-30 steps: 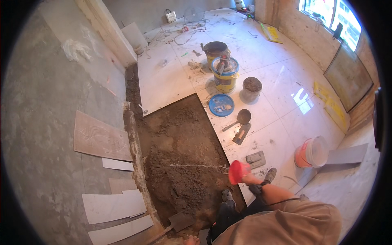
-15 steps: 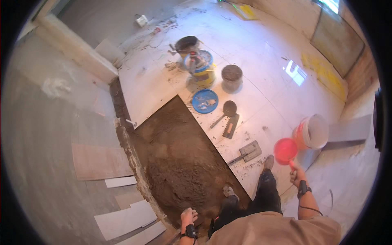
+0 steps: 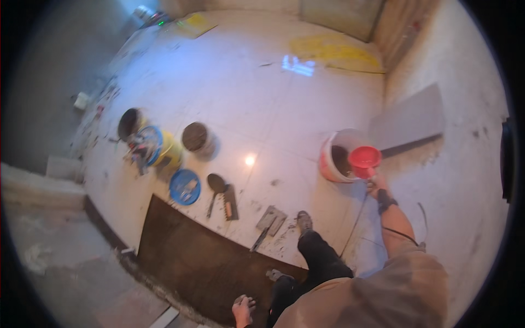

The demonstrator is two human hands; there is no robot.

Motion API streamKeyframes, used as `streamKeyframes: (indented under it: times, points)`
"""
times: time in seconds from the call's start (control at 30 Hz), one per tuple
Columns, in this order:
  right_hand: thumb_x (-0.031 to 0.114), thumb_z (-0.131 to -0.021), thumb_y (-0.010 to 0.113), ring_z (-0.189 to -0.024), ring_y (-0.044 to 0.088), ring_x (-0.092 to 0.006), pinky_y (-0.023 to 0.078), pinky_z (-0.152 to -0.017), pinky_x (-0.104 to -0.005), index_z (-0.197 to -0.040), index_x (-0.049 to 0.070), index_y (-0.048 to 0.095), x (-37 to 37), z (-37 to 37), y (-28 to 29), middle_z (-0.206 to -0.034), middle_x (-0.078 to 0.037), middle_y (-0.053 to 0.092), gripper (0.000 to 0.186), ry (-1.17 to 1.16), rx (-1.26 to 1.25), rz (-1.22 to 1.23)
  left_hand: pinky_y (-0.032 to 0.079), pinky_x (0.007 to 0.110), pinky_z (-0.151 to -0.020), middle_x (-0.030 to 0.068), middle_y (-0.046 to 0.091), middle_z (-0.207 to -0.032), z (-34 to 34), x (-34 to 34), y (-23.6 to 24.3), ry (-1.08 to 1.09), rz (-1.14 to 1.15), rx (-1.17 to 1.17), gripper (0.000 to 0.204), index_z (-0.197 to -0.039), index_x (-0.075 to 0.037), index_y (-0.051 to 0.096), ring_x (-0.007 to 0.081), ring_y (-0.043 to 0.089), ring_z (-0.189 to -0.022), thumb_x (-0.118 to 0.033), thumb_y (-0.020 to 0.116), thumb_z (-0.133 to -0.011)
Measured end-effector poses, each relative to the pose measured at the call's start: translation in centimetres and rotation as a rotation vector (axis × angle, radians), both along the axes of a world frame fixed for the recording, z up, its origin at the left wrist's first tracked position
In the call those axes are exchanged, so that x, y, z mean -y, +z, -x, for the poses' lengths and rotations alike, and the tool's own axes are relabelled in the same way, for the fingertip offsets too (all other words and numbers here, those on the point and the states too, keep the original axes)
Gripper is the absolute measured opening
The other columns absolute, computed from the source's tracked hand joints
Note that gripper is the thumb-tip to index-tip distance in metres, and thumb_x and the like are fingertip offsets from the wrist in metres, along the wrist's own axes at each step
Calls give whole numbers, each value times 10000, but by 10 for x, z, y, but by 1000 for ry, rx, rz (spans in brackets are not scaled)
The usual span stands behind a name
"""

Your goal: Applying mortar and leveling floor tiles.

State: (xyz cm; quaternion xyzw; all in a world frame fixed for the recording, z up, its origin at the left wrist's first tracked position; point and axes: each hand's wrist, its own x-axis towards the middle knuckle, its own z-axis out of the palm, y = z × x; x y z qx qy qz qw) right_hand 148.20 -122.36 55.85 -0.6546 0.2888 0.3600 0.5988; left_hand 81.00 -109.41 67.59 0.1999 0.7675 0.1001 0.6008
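My right hand [image 3: 376,186] grips the handle of a red plastic water dipper [image 3: 365,158]. The dipper's bowl is over the right rim of a white and pinkish-red bucket [image 3: 330,165], whose inside looks dark low down. Whether the dipper touches the rim I cannot tell. Low in the picture, my left hand [image 3: 244,309] holds nothing, its fingers loosely bent and apart. It hangs above a brown bed of mortar [image 3: 191,246] sunk beside the pale floor tiles. One of my feet stands on this bed, the other on the tiles.
A float trowel [image 3: 272,221], a notched trowel [image 3: 231,202] and a round scoop [image 3: 216,183] lie on the tiles. Nearby are a blue lid [image 3: 185,187], a mortar-filled pail [image 3: 198,139] and a yellow bucket [image 3: 170,155]. A grey panel [image 3: 409,120] leans at the right wall.
My right hand has carried the dipper from beside the bucket up over its rim. The view has swung to the right. My left hand still hangs low over the mortar, its fingers looser.
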Motion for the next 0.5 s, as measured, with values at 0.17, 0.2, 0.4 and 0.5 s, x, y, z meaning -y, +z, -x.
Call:
streamKeyframes:
  times: [0.17,0.2,0.4,0.5]
  points:
    - [575,-898,463,-421,397,-131,305,-367,-291,-1031,131,551,-29,-22,-23,-656,-16,485,471,230,32,34,533,324,-642,93,663,-928,-13,7,25,25,15,-115,273,-1168,-38,562,190,654,-774,-133,593,-913]
    - [679,-848,512,-410,419,-164,306,-359,-309,-933,69,569,-40,-12,-30,-665,-55,525,619,220,86,126,532,318,-644,86,663,-926,-9,8,29,62,29,-124,266,-1163,-34,566,183,653,-771,-135,590,-918]
    - [350,-889,559,-468,548,-189,393,-370,-330,-1046,9,548,-104,110,-23,-764,-125,611,376,796,131,341,524,302,-628,72,662,-919,24,15,37,221,11,-143,252,-1156,-28,569,166,644,-754,-142,579,-931]
    - [292,-901,553,-492,573,-196,418,-401,-321,-1079,5,548,-150,178,-3,-782,-125,626,337,929,66,285,522,299,-617,75,661,-927,62,30,20,306,39,-127,250,-1158,-35,570,163,642,-751,-150,580,-936]
